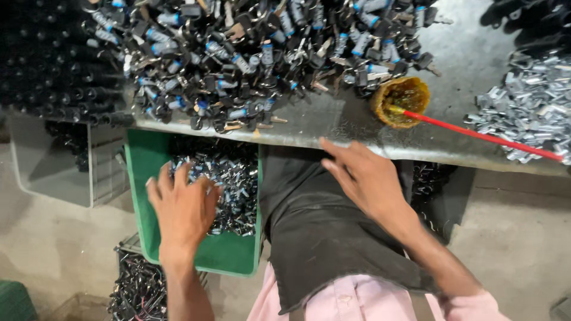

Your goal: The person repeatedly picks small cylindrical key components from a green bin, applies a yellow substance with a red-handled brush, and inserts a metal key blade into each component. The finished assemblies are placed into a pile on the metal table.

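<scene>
Two hands | left hand [183, 209] spread in green bin [138, 178] | right hand [363, 177] open, empty, at table edge [309, 134]

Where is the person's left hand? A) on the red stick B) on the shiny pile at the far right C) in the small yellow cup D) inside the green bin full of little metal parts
D: the left hand is spread over the small metal parts inside the green bin below the table edge.

L hand [183, 205] spread over small metal parts [235, 178] in green bin [138, 178]; R hand [364, 178] open, fingers [334, 148] at worktop [309, 122] edge.
</scene>
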